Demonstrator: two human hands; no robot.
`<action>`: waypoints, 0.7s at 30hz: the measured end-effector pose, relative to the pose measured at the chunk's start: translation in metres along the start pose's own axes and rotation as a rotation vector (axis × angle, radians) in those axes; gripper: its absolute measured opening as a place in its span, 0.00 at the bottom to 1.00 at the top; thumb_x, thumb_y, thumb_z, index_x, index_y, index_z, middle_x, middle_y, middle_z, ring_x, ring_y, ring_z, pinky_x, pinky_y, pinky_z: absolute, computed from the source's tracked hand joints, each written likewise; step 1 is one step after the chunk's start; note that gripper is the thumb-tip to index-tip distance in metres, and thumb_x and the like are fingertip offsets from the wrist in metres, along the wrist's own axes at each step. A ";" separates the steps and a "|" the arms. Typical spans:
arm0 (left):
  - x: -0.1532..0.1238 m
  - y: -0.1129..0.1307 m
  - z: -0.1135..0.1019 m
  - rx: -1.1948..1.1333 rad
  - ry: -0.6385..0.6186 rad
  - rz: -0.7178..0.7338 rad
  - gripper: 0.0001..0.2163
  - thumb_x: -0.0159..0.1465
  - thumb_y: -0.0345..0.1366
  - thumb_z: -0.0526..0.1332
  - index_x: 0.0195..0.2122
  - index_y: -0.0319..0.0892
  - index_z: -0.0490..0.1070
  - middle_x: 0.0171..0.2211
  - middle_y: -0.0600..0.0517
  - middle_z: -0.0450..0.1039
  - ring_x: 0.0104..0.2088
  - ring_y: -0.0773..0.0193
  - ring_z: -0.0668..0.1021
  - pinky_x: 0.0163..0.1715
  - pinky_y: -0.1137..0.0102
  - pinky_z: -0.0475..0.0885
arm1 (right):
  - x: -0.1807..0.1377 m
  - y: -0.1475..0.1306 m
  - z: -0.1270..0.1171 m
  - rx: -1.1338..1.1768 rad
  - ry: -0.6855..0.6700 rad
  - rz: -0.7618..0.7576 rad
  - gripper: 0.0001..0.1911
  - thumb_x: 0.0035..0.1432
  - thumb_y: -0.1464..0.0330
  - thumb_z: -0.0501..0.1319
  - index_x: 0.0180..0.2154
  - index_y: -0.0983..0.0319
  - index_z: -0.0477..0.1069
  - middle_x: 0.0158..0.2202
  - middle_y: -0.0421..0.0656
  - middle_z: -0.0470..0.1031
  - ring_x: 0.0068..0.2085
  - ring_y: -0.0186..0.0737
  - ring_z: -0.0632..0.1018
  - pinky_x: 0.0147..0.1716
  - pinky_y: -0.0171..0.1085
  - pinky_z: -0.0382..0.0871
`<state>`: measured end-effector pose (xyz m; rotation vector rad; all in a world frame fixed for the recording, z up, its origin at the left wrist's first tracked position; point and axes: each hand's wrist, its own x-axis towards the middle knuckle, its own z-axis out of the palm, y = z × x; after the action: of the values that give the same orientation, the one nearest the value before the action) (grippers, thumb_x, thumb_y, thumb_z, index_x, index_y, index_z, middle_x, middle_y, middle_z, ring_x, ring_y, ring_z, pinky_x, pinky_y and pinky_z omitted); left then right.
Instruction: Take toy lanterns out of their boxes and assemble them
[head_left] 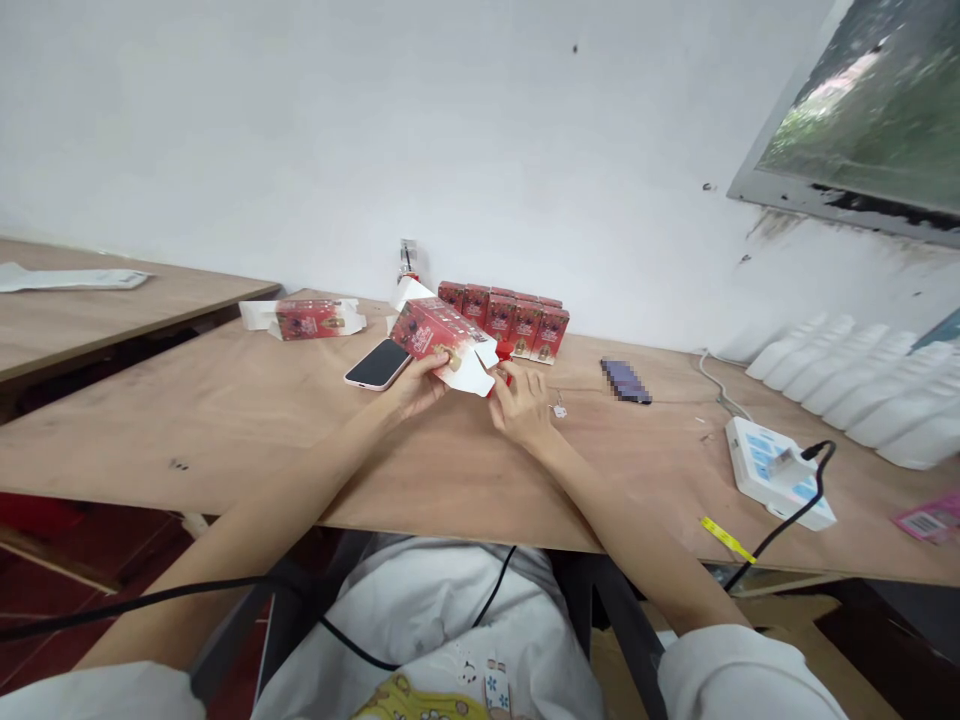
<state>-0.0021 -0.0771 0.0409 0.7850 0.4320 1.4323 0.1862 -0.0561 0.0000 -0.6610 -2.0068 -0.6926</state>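
No legible print on red carton (439,335)

White wall (375,120), 2 plywood tables (225,420), window (862,110) at right.

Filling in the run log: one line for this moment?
left hand holds red carton | right hand at its white flap | phone beside | carton row behind

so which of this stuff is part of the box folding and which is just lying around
In hand: red carton held by left hand and right hand; row of red boxes; flat carton.
Lying about: phone; white bottles; white device.
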 end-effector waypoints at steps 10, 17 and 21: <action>-0.001 0.003 -0.001 -0.033 0.021 -0.029 0.05 0.47 0.23 0.63 0.21 0.38 0.69 0.21 0.54 0.72 0.24 0.69 0.74 0.30 0.75 0.72 | 0.008 -0.001 -0.008 0.073 0.054 0.080 0.15 0.54 0.75 0.53 0.44 0.62 0.69 0.44 0.49 0.74 0.53 0.47 0.68 0.51 0.46 0.55; 0.002 0.007 -0.007 0.085 0.044 -0.058 0.06 0.46 0.21 0.59 0.19 0.37 0.70 0.20 0.53 0.72 0.23 0.67 0.74 0.36 0.69 0.72 | 0.006 -0.004 -0.011 0.307 0.232 0.248 0.11 0.59 0.73 0.47 0.43 0.61 0.63 0.44 0.51 0.70 0.48 0.46 0.71 0.46 0.47 0.64; 0.003 0.006 -0.008 0.158 0.038 -0.047 0.07 0.43 0.19 0.58 0.19 0.36 0.71 0.19 0.52 0.73 0.21 0.68 0.74 0.33 0.70 0.73 | 0.012 -0.004 -0.009 0.629 0.297 0.449 0.11 0.63 0.62 0.47 0.44 0.60 0.59 0.45 0.51 0.69 0.47 0.43 0.73 0.44 0.45 0.69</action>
<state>-0.0116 -0.0727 0.0400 0.8695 0.5942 1.3825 0.1826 -0.0633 0.0139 -0.5529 -1.5902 0.1132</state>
